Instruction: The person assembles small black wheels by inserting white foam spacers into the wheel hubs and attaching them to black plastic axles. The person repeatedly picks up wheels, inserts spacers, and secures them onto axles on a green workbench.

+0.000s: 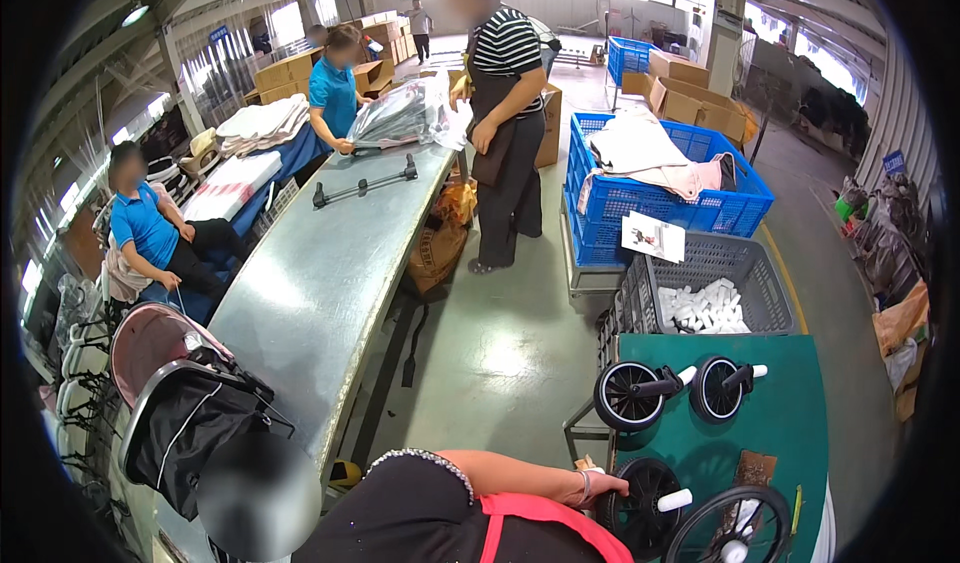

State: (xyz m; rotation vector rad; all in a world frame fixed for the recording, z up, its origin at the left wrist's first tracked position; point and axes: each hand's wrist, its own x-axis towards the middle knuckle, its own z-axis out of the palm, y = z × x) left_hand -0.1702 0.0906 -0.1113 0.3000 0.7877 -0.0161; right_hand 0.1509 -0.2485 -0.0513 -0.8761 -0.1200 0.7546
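Note:
My left hand (600,487) reaches across to the green-topped table (780,403) and grips the edge of a black wheel (640,538). A white plastic peg (675,501) sticks out from the middle of that wheel. Beside it, nearer the lower edge, is a larger thin-rimmed black wheel (775,538) with a white hub. Farther back on the table lie two pale-ringed stroller wheels with black forks, a left one (608,413) and a right one (704,403), each fork ending in a white sleeve. My right hand is out of the picture.
A grey crate (780,288) of white plastic parts stands behind the table, with blue crates (590,203) of fabric beyond. To my left runs a long metal bench (290,263) with a stroller (180,413) and a black bar (365,185). Several people (505,113) are around the bench.

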